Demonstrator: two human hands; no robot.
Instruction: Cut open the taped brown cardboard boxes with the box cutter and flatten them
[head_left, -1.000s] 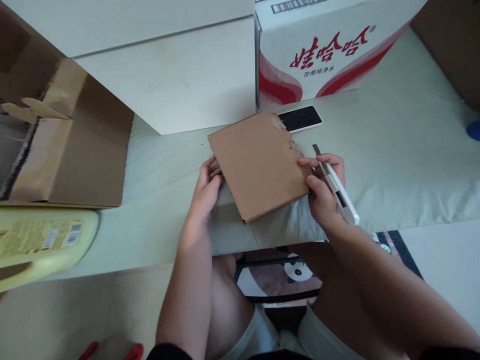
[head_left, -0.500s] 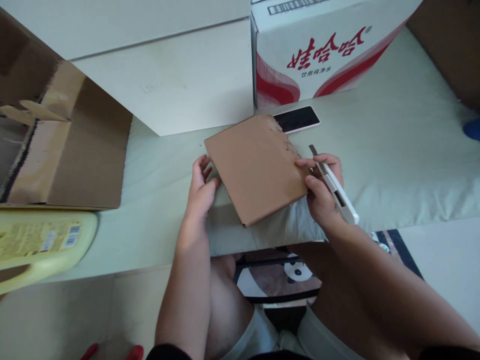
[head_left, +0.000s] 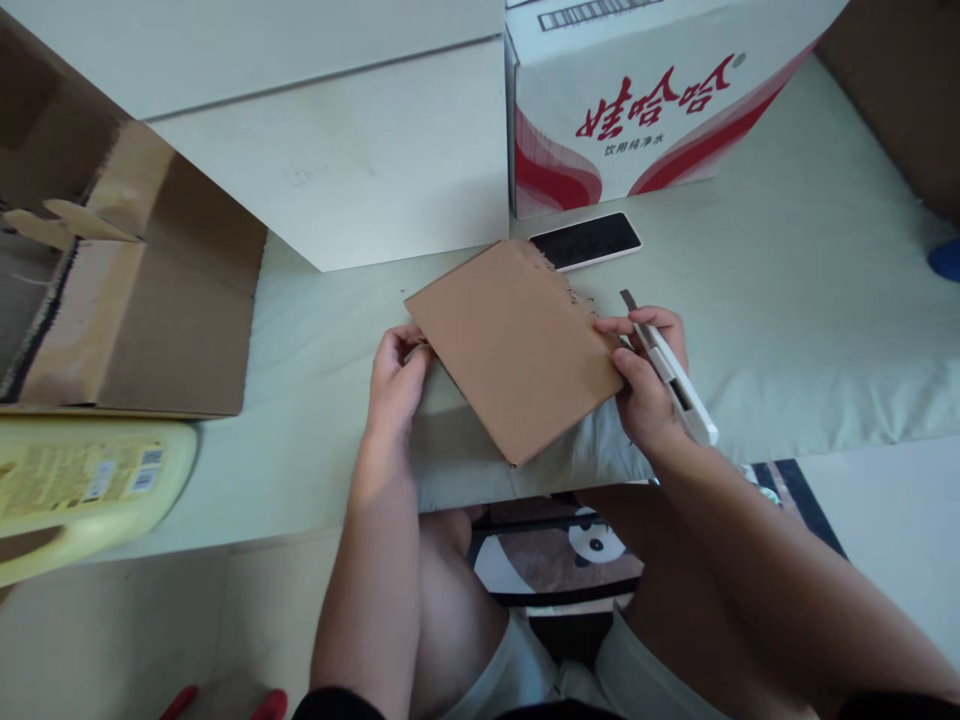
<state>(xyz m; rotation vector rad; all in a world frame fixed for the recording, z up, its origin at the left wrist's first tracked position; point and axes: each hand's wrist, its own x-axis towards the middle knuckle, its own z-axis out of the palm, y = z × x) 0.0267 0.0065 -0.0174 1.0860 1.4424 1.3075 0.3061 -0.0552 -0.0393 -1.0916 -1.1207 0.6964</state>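
Observation:
A square brown piece of cardboard [head_left: 514, 350], ragged along its far right edge, is held tilted just above the pale green cloth. My left hand [head_left: 397, 375] is closed at its left edge, the fingertips partly hidden. Gripped in my right hand [head_left: 652, 385] is a white utility knife [head_left: 679, 390] with its blade out, pointing away from me. Thumb and fingers of that same hand also touch the cardboard's right corner. Just behind the cardboard lies a dark-screened phone [head_left: 589, 242].
A white box [head_left: 360, 170] and a red-and-white water carton [head_left: 637, 120] stand at the back of the cloth-covered surface [head_left: 787, 300]. On the left are an open cardboard box [head_left: 187, 290] and a yellow jug [head_left: 97, 480]. Something blue [head_left: 945, 258] shows at the right edge.
The cardboard has turned and tilted, its near corner shifting right and toward me. My left hand has moved slightly left and its fingers have closed at the edge. My right hand is nearly still.

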